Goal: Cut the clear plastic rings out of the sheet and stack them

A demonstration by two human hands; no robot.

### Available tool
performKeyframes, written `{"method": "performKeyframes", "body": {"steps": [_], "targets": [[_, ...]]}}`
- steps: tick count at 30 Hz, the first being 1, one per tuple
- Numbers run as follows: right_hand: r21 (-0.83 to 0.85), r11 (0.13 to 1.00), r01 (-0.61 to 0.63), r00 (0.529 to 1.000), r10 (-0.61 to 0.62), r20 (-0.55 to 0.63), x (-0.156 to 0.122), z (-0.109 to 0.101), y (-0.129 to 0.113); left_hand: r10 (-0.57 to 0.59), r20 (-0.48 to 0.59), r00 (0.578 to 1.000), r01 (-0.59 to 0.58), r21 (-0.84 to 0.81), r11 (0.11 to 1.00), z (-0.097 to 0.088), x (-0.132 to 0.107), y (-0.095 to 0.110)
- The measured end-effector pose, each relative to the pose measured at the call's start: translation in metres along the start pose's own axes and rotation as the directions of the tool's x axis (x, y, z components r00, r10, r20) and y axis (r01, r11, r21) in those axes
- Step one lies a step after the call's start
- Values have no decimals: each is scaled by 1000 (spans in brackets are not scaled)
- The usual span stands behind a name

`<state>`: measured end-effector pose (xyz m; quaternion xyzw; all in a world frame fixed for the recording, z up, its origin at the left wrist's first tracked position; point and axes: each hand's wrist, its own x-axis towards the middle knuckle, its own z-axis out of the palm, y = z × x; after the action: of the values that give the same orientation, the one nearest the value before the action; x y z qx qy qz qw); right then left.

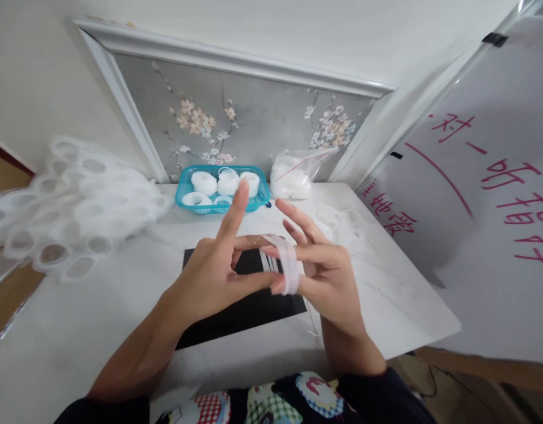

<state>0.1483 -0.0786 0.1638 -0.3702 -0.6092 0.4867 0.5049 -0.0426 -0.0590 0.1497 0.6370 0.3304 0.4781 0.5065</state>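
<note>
Left of the black rectangular sheet (236, 321), well apart from it, you have a big translucent white bundle of open-ended rings (90, 200) on the white marble-patterned table (121, 318). Beyond the sheet sits a turquoise rectangular plastic tray (181, 192) with several white ring-shaped rolls in it; at least five show.

Your bare left hand (209, 282) is above the left part of the sheet, one finger raised straight up, while another finger and the thumb reach right to hold the thin white looped bands (290, 265). These bands are above the sheet's right part, off the table and held between your two hands. Your bare right hand (328, 277) is over the sheet's right edge, its thumb and a finger inside the bands, holding them drawn apart, the other fingers spread. I cannot count the strands.

Beyond the sheet and to its right stands a clear plastic bag (293, 176) with white contents; nearer, right of the sheet, lies a loose, pale translucent heap (346, 227), too faint to make out.

As I judge it, the handling is midway: the bands are looped on your fingers, yet their left-hand strands stand apart, and they have not been put down.
</note>
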Motion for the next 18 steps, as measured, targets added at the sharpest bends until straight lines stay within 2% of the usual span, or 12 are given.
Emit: {"method": "performKeyframes", "body": {"steps": [2,5,7,9,11,13,18], "targets": [[138,990,-40,996,51,-78,2,1,6,9,-2,1000,-8,31,999,1,1,2],[405,909,-101,980,162,-119,11,3,18,-43,67,997,48,-77,996,1,5,5],[574,788,-220,954,297,-42,19,4,26,-96,110,989,115,-179,977,-2,8,6],[697,622,-357,897,436,71,28,4,30,-137,137,981,167,-242,956,-6,12,6],[773,461,-436,839,519,164,33,4,32,-162,158,974,200,-260,945,-9,15,6],[815,361,-453,815,539,214,34,4,31,-173,170,970,213,-260,942,-10,17,7],[852,277,-445,808,533,250,28,3,24,-202,164,966,242,-282,928,-8,17,13]]}}
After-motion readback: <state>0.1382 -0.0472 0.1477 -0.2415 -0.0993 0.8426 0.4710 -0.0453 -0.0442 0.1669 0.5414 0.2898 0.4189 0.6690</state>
